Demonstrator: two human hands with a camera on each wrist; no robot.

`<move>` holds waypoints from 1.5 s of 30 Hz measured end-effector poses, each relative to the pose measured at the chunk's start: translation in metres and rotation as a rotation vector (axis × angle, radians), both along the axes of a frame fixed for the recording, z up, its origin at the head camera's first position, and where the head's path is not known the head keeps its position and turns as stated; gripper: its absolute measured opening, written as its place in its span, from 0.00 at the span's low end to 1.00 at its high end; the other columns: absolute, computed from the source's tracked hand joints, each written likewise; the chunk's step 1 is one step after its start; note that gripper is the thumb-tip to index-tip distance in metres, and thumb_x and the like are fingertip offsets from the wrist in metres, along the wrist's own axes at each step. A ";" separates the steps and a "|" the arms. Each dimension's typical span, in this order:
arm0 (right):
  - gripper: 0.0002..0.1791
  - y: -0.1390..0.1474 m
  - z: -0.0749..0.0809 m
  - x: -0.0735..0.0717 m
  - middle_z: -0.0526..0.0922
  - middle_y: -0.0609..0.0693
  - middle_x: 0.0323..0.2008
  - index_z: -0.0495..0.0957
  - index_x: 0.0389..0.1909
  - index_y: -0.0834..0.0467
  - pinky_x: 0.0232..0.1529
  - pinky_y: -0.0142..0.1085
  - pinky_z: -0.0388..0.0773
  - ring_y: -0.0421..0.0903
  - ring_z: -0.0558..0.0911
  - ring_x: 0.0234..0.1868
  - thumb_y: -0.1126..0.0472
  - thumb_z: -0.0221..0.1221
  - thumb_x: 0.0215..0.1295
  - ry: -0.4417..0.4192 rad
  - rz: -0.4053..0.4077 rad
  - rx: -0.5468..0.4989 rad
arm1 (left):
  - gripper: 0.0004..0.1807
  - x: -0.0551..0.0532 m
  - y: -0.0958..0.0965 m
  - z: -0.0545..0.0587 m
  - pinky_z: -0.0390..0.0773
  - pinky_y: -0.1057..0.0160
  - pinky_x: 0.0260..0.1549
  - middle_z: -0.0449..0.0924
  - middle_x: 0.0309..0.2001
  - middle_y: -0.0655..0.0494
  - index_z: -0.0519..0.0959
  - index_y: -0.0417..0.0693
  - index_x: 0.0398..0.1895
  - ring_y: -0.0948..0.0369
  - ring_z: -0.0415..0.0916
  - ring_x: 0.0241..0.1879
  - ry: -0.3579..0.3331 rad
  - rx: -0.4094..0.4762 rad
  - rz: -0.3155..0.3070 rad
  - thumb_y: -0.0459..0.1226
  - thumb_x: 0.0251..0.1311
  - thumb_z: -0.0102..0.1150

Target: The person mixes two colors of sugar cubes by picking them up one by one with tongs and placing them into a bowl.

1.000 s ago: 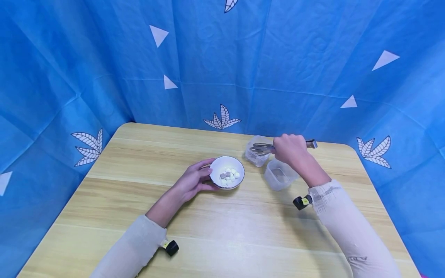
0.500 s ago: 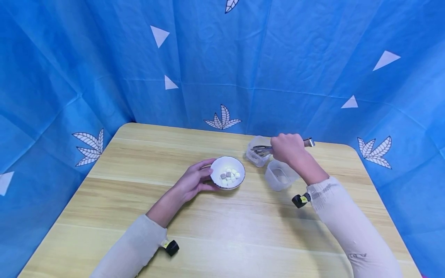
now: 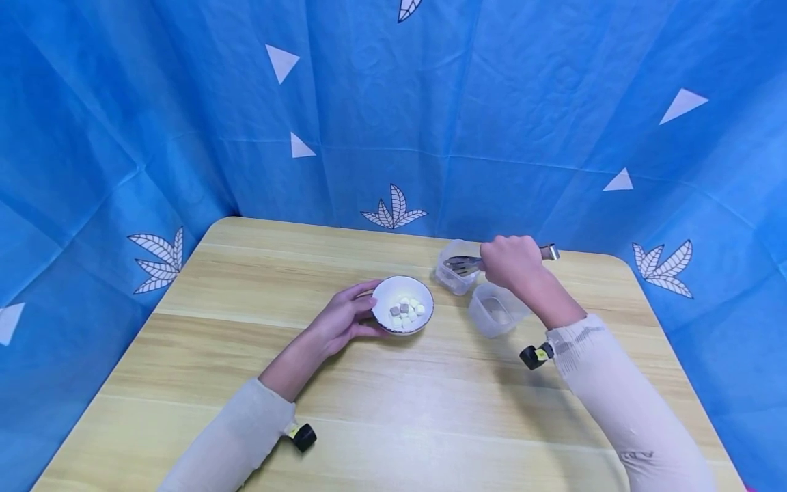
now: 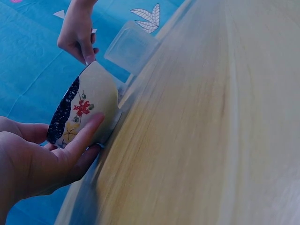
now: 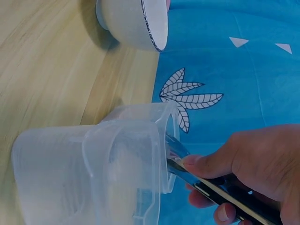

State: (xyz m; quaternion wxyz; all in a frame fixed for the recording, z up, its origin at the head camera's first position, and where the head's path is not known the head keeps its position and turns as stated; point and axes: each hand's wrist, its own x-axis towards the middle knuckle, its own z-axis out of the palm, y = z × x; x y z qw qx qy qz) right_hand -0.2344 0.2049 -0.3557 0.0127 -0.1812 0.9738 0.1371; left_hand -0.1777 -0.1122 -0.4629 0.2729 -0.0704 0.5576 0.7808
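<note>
My left hand (image 3: 338,318) holds a white bowl (image 3: 398,287) by its left side, thumb near the rim and fingers along the outer wall. Several small white and greyish pieces (image 3: 404,311) lie inside it. In the left wrist view the bowl's outside (image 4: 104,84) shows a red flower and a dark speckled rim. My right hand (image 3: 510,262) grips metal tongs (image 3: 465,264), whose tips reach down into the farther clear plastic container (image 3: 457,284). From the right wrist, the tongs (image 5: 199,183) pass over that container's rim; their ends are hidden behind plastic.
A second clear plastic container (image 3: 484,321) stands just in front of the first, under my right forearm. The wooden table (image 3: 393,410) ends at a blue patterned curtain (image 3: 510,116) behind both containers.
The tongs' arms have drawn closer together inside the farther container, and my right hand has shifted slightly left. My left hand and the bowl stay in place.
</note>
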 end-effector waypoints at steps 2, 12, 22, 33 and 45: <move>0.20 0.001 0.000 0.001 0.63 0.46 0.14 0.77 0.19 0.54 0.16 0.35 0.57 0.45 0.65 0.17 0.51 0.64 0.71 0.008 0.005 -0.003 | 0.27 0.000 0.000 0.000 0.86 0.38 0.55 0.63 0.76 0.45 0.66 0.56 0.78 0.44 0.72 0.68 0.004 -0.003 -0.001 0.32 0.78 0.46; 0.25 0.010 -0.006 0.008 0.59 0.45 0.14 0.71 0.13 0.52 0.14 0.36 0.53 0.45 0.61 0.17 0.53 0.60 0.74 0.076 -0.010 -0.095 | 0.27 0.001 0.000 0.000 0.87 0.39 0.55 0.64 0.76 0.45 0.67 0.57 0.77 0.44 0.72 0.68 0.005 -0.003 0.001 0.33 0.78 0.46; 0.18 0.024 -0.021 0.025 0.66 0.46 0.14 0.78 0.22 0.53 0.13 0.39 0.55 0.47 0.65 0.17 0.51 0.60 0.74 0.191 -0.040 -0.237 | 0.27 0.001 0.000 0.001 0.87 0.40 0.55 0.65 0.75 0.44 0.66 0.56 0.78 0.45 0.75 0.65 0.024 -0.019 -0.001 0.33 0.79 0.46; 0.14 0.028 -0.041 0.041 0.70 0.49 0.16 0.82 0.28 0.54 0.11 0.38 0.53 0.49 0.65 0.14 0.51 0.63 0.73 0.385 -0.025 -0.394 | 0.26 0.002 0.002 0.000 0.87 0.40 0.54 0.67 0.74 0.45 0.68 0.57 0.76 0.46 0.76 0.63 0.019 -0.030 0.015 0.34 0.78 0.47; 0.11 0.028 -0.060 0.053 0.73 0.49 0.14 0.85 0.32 0.56 0.11 0.35 0.48 0.46 0.63 0.13 0.52 0.67 0.69 0.542 0.027 -0.538 | 0.27 0.002 0.002 -0.004 0.87 0.38 0.54 0.65 0.75 0.41 0.67 0.55 0.77 0.46 0.77 0.61 0.024 -0.029 0.020 0.33 0.78 0.48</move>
